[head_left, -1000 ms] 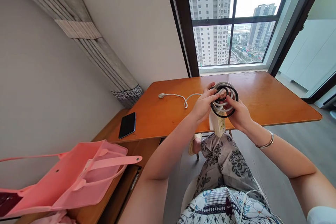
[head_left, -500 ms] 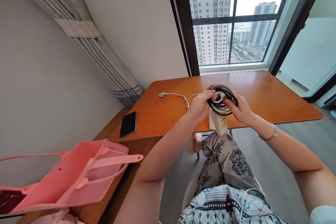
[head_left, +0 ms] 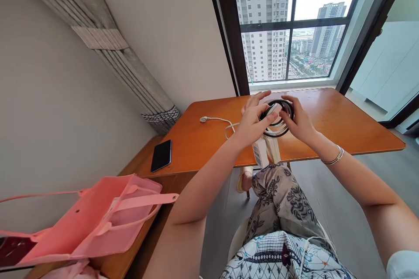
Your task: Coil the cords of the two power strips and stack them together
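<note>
A coil of black and white cable [head_left: 285, 131] is up above the table's front part, between my two hands. My right hand [head_left: 299, 123] grips the coil's right side, thumb at its inner edge and fingers round the outside. On the left side, my left hand [head_left: 254, 123] has its thumb and index finger at the coil and a white cable piece, while its other fingers are lifted apart. Below the coil, by the table's front edge, are a white block with a label [head_left: 259, 151] and a cream block [head_left: 273, 148]. A white cord with a plug [head_left: 203, 119] runs leftward over the table.
The wooden table [head_left: 343, 122] stands against the window. A dark-screened phone [head_left: 161, 156] lies near its left edge. At the lower left, an open pink bag [head_left: 94, 218] rests on a wooden surface. My knees [head_left: 278, 187] are close to the table's front edge.
My left hand has shifted over the coil's left part, with some fingers lifted. The coil is slightly higher and turned. The blocks below have swung, showing the labelled side.
</note>
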{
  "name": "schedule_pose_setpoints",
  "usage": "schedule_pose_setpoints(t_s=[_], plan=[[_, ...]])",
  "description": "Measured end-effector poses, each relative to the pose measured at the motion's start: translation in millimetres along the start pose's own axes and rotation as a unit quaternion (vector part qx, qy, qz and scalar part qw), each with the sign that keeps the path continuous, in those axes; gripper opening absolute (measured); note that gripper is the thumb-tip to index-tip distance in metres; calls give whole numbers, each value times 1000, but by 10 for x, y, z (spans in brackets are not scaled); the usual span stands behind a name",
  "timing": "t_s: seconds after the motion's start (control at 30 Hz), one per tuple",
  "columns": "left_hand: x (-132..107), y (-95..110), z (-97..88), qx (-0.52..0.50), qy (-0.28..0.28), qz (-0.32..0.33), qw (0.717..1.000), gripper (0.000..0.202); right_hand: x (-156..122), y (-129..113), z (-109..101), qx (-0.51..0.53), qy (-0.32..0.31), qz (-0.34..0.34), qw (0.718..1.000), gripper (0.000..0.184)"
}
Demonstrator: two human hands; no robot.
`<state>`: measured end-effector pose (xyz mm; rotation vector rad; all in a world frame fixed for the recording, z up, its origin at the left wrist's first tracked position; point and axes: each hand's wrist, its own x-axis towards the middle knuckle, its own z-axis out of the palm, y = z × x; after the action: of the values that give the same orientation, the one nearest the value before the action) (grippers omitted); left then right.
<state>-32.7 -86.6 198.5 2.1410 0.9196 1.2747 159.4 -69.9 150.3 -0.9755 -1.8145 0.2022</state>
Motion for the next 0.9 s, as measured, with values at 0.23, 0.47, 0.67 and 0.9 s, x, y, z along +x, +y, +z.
schedule_pose_setpoints(t_s=[0.23, 0.47, 0.67, 0.9], plan=[[166, 115, -28, 57, -83, 11, 995, 28, 69, -18, 18, -75, -8, -46, 996, 45], [424, 60, -97, -146, -93, -20, 985, 31, 108, 34, 77, -196, -36, -95, 975, 44], [572, -12, -180, -163, -124, -50, 977, 38, 119, 82, 118, -216, -26, -151, 964, 44], [732, -30, -313, -32, -108, 15, 994, 43, 155, 94, 112, -18, -86, -150, 985, 64]])
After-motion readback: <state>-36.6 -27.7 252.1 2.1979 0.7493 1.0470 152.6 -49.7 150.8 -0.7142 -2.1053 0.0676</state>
